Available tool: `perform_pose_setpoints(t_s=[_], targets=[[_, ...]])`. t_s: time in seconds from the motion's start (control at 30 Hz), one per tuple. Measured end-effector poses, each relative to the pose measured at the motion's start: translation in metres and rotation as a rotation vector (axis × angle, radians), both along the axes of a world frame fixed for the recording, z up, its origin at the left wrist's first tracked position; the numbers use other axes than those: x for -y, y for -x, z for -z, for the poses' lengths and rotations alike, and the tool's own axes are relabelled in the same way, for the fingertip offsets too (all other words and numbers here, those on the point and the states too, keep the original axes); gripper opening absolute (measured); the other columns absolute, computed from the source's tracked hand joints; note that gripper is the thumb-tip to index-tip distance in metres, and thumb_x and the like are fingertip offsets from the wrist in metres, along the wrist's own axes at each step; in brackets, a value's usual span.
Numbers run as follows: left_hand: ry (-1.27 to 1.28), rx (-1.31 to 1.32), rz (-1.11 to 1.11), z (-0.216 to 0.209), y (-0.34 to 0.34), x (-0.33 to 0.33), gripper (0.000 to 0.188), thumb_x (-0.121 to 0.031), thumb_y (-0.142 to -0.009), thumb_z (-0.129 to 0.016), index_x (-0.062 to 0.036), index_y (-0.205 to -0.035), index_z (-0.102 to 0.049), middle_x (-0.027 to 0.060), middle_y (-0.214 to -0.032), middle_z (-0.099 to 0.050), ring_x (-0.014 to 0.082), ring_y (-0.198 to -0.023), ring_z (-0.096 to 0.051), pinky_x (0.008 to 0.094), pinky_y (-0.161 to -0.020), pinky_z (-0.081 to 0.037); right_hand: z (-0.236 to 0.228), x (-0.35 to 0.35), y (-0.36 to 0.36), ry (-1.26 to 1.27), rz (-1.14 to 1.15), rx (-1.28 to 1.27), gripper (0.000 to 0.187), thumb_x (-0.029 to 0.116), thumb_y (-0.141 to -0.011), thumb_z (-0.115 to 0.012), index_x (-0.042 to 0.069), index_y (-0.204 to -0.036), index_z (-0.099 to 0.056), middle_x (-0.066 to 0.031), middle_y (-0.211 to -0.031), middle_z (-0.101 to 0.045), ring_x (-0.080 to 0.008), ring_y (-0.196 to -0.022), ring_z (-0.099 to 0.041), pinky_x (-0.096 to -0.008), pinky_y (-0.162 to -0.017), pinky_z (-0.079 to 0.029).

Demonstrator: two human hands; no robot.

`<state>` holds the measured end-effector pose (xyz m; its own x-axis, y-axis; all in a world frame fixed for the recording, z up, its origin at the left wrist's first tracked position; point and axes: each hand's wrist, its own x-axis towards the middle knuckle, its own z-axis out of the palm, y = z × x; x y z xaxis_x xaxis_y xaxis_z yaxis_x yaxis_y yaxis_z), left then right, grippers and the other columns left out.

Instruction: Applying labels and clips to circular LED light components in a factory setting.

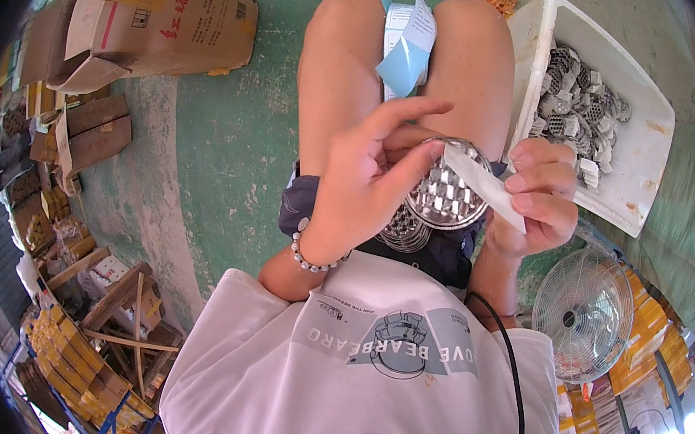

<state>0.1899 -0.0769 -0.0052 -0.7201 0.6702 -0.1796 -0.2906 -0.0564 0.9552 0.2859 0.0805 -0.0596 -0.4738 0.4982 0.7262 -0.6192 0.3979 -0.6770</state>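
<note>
Above my lap, my left hand holds the rim of a round, shiny metal piece with a woven-looking grid, its thumb in front and some fingers hidden behind. A white paper label strip slants across the upper right of this piece, its left end under my left thumb. The strip's other end is pinched in my right hand. Another round metal piece rests in my lap, partly covered. Between my thighs lies a curled strip of white labels with pale blue backing.
To the right stands a white bin holding several tagged metal pieces. A round fan is close to my right elbow. A large cardboard box sits at the far left, with wooden pieces and stacked yellow cartons lower down.
</note>
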Motion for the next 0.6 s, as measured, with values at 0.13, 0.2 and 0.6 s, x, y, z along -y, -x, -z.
perform_pose_setpoints(t_s=[0.13,0.2,0.6], targets=[[0.026,0.005,0.019,-0.0015,0.0045,0.0025,0.029,0.007,-0.097,-0.059,0.0077,-0.126,-0.060,0.0131,-0.110,-0.072,0.0108,-0.097,-0.067,0.0212,-0.082,-0.052,-0.0037,0.0004,0.0009,0.013,0.008,0.027,0.016,0.003,-0.076,-0.074,0.008,-0.089,-0.065,-0.0101,-0.086,-0.068,-0.0284,-0.084,-0.058,-0.0391,-0.073,-0.050],[-0.003,-0.025,0.021,-0.0016,0.0046,0.0035,0.027,0.006,-0.097,-0.059,0.0077,-0.124,-0.062,0.0132,-0.111,-0.071,0.0111,-0.097,-0.067,0.0222,-0.082,-0.053,-0.0049,0.0001,0.0019,0.043,-0.043,0.030,0.016,0.003,-0.076,-0.074,0.008,-0.089,-0.065,-0.0102,-0.086,-0.068,-0.0281,-0.085,-0.058,-0.0392,-0.075,-0.050],[-0.007,-0.107,0.143,-0.0009,0.0031,0.0084,0.030,0.004,-0.093,-0.061,0.0130,-0.122,-0.061,0.0199,-0.115,-0.071,0.0235,-0.107,-0.069,0.0332,-0.094,-0.055,0.0001,0.0031,0.0052,0.142,-0.097,0.060,0.021,0.008,-0.080,-0.079,0.009,-0.094,-0.063,-0.0088,-0.087,-0.067,-0.0254,-0.087,-0.057,-0.0401,-0.081,-0.050]])
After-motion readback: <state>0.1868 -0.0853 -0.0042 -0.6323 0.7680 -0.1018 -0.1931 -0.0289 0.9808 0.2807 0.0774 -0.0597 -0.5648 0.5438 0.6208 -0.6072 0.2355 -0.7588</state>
